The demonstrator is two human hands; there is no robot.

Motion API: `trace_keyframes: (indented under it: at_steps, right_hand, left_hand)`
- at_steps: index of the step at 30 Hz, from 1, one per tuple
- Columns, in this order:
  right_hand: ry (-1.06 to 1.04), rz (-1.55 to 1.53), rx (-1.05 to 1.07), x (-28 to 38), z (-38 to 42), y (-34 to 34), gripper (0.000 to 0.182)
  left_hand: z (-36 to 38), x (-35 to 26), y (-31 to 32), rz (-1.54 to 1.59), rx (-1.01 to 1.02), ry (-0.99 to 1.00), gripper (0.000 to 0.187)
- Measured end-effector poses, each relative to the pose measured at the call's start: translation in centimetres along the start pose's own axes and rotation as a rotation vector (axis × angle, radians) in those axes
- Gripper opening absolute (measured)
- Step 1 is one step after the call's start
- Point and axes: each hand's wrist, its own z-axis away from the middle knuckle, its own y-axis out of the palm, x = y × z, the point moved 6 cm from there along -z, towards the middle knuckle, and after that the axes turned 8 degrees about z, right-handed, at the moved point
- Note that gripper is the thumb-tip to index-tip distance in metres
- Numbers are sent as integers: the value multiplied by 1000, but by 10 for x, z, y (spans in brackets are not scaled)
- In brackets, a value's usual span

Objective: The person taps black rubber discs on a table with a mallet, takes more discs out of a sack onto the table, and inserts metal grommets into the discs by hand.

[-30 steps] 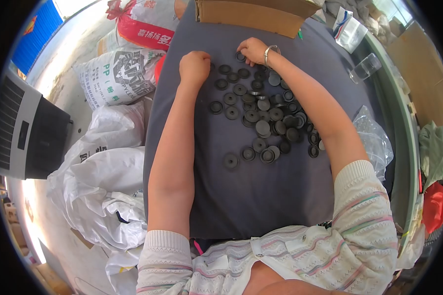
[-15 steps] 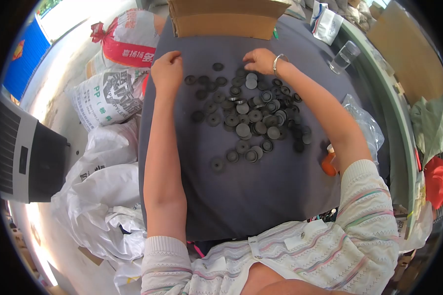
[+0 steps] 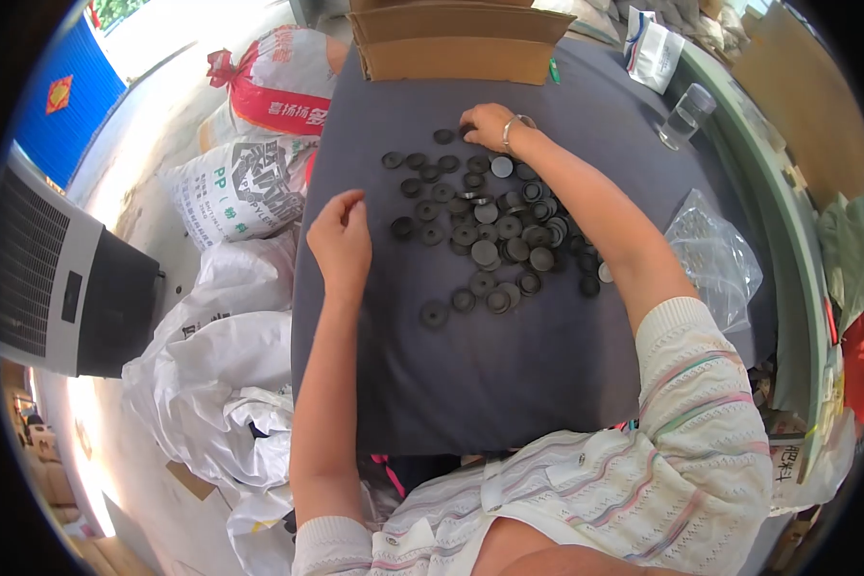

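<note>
Many small black round discs (image 3: 483,252), some with a raised rim or a centre hole, lie loosely heaped on the grey cloth-covered table (image 3: 432,384). My right hand (image 3: 494,127) is at the far edge of the heap, its fingertips closed on a dark disc (image 3: 467,132). Another single disc (image 3: 444,136) lies just left of it. To the left of the heap, my left hand (image 3: 341,240) hovers near the table's left side. Its thumb and fingers are pressed together, and whether anything is between them is hidden.
A cardboard box (image 3: 461,60) stands at the table's far end. A clear cup (image 3: 686,115) and a crumpled plastic bag (image 3: 715,259) are to the right. Woven sacks (image 3: 235,187) and a grey-black machine (image 3: 77,278) stand left of the table.
My left hand has come back toward me from the far left of the table. My right hand has shifted slightly to the heap's far edge and closed on a disc. The view has shifted a little.
</note>
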Motion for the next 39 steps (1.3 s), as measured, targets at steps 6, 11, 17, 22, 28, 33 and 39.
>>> trace_keyframes:
  at_steps: [6,11,17,22,28,33,39]
  right_hand:
    - [-26,28,-31,-5,-5,3,34]
    - [43,-10,-82,-27,-3,-10,40]
    - [24,59,63,-23,9,3,40]
    - [93,-194,-128,-39,0,-5,31]
    - [182,-279,-244,-81,4,13,34]
    - [25,-127,-193,-62,43,-5,40]
    - [-342,49,3,-22,68,4,47]
  left_hand:
    - [19,17,11,-199,-33,112,15]
    - [18,10,13,-252,-30,115,14]
    - [19,8,15,-297,-8,105,14]
    - [19,7,15,-300,-20,127,13]
    - [18,5,14,-308,-11,123,13]
    - [17,6,15,-334,-12,133,13]
    - [19,6,16,-335,-2,129,14]
